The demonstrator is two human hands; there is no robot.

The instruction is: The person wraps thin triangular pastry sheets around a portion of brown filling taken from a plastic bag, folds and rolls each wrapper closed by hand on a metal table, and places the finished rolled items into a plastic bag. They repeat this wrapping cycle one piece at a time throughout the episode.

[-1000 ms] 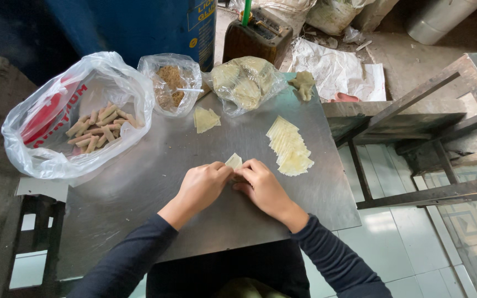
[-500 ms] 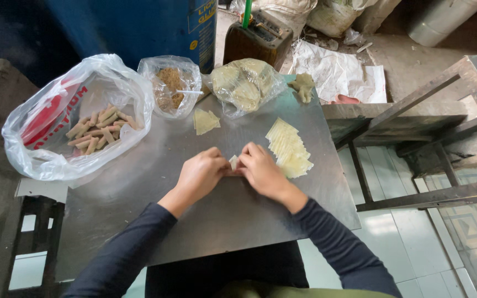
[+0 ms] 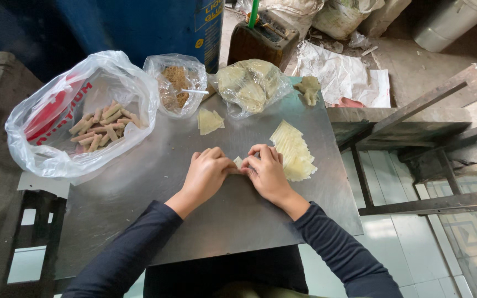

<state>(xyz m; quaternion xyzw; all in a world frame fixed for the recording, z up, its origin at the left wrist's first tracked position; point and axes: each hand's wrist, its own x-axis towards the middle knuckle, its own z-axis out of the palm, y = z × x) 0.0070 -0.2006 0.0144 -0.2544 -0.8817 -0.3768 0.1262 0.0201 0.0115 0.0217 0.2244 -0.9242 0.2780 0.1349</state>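
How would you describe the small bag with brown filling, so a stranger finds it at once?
Start at the metal table. Along its far edge sit three plastic bags; take the middle bag. It is the smallest, clear, and it alone holds brown crumbly filling.

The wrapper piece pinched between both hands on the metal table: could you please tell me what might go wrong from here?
1. The wrapper piece looks thin; the left hand and right hand press it from both sides, so it might tear.
2. The stack of wrappers lies right against the right hand and near the edge of the metal table; a nudge could scatter it.
3. The filling bag stands open and could tip.
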